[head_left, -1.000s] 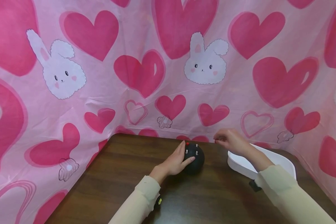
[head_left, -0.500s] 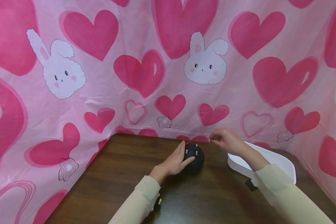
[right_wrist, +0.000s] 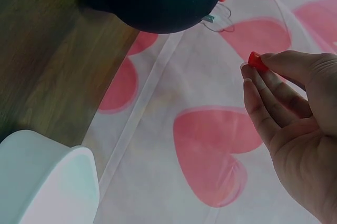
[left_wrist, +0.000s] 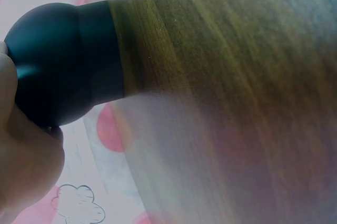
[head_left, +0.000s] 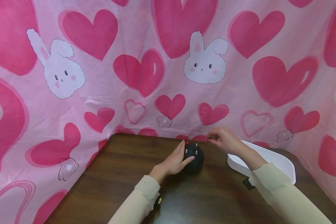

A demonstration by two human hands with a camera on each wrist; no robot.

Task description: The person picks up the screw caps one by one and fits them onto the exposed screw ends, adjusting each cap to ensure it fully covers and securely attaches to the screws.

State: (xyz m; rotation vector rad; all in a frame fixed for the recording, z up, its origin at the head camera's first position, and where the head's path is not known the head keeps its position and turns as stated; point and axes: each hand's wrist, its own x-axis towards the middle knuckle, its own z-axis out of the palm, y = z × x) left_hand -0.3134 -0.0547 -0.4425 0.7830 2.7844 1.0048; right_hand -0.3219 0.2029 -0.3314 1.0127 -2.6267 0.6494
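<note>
A black ball-shaped stand (head_left: 195, 165) rests on the table, with several metal studs (head_left: 196, 152) poking from its top. One red cap (head_left: 187, 143) sits among them at the back left. My left hand (head_left: 172, 161) holds the ball from its left side, thumb across the front. In the left wrist view the black ball (left_wrist: 50, 66) narrows to a cylindrical base. Raised to the right of the studs, my right hand (head_left: 226, 140) pinches a small red cap (right_wrist: 256, 61) between thumb and fingertips, apart from the ball.
A white tray (head_left: 287, 161) stands on the right of the brown wooden table (head_left: 114, 180), partly behind my right forearm. Pink heart-print cloth (head_left: 168, 77) hangs close behind the table and at both sides.
My right hand has moved left toward the ball, carrying the red cap. The left hand and the ball-shaped stand have stayed in place.
</note>
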